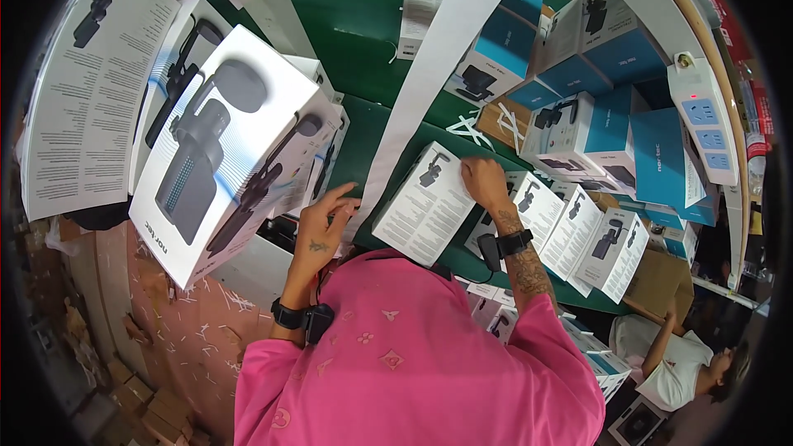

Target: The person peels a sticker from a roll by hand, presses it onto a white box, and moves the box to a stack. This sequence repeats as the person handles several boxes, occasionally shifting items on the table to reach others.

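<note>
A white printed box (424, 203) with a grey device pictured on it lies on the green work surface (376, 125) in front of me. My right hand (485, 184) is at the box's far right corner, fingers curled against its edge; their tips are hidden. To the left of the box, my left hand (325, 227) is held open, its fingers apart and nothing in them. Both wrists wear black straps with small devices. Close on the left stands a larger-looking white box (239, 116) showing a dark grey device.
Several white boxes (570, 223) stand in a row right of my right forearm. Blue-and-white boxes (599, 132) are stacked behind them. A white post (429, 58) crosses diagonally beyond the box. A power strip (702, 120) hangs at right. Another person (681, 359) is at lower right.
</note>
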Tool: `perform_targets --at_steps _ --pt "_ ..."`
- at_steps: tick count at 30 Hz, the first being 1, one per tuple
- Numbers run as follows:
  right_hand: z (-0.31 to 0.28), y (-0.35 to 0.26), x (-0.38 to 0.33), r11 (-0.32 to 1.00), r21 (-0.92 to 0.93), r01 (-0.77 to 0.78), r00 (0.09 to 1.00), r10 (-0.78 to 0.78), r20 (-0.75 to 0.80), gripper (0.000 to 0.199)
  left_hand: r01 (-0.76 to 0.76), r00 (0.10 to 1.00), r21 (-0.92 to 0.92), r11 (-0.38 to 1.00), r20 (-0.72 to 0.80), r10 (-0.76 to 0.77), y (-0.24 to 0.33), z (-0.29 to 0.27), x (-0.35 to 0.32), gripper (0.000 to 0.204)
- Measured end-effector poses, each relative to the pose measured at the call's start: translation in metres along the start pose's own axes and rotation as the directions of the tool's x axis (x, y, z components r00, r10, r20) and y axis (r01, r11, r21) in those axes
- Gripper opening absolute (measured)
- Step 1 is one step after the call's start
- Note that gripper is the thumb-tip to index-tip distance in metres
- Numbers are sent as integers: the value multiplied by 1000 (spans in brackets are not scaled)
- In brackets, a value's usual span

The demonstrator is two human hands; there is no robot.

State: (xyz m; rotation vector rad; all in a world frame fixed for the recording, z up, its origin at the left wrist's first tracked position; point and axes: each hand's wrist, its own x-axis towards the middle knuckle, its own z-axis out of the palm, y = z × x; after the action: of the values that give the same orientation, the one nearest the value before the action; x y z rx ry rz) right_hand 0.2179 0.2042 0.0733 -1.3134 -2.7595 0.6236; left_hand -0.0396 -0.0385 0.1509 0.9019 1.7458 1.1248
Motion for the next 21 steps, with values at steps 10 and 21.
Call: perform_targets --at_steps 10,21 --pt "35 -61 -38 951 -249 -181 983 185 -5 128 33 979 391 920 -200 50 -47 -15 -24 27" --pt "69 -65 -89 949 266 -170 887 265 -378 116 -520 852 291 803 244 464 -10 75 22 39"
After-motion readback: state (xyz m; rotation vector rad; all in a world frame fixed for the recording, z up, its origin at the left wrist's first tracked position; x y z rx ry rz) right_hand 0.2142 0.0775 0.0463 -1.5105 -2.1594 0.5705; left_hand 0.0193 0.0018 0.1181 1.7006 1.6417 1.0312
